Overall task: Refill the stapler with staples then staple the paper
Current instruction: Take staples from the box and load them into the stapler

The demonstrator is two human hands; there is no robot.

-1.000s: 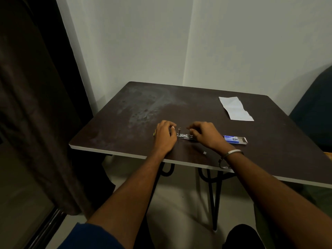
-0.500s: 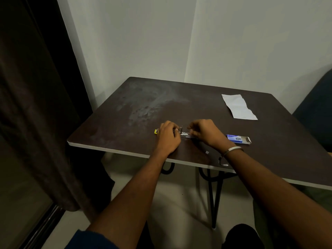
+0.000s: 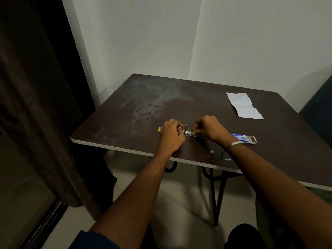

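The stapler lies opened flat near the table's front edge, its metal channel showing between my hands and a yellow end poking out at the left. My left hand presses down on its left part. My right hand has its fingers pinched over the metal channel; what they pinch is too small to make out. A blue and white staple box lies open just right of my right wrist. The white paper lies at the far right of the table.
The dark table stands against white walls, with a white front edge. A small white scrap lies near that edge. A dark curtain hangs at the left. A dark seat stands at the right.
Both hands stay on the stapler. My right fingers have drawn in closer over the metal channel. The camera has tilted a little, shifting the scene.
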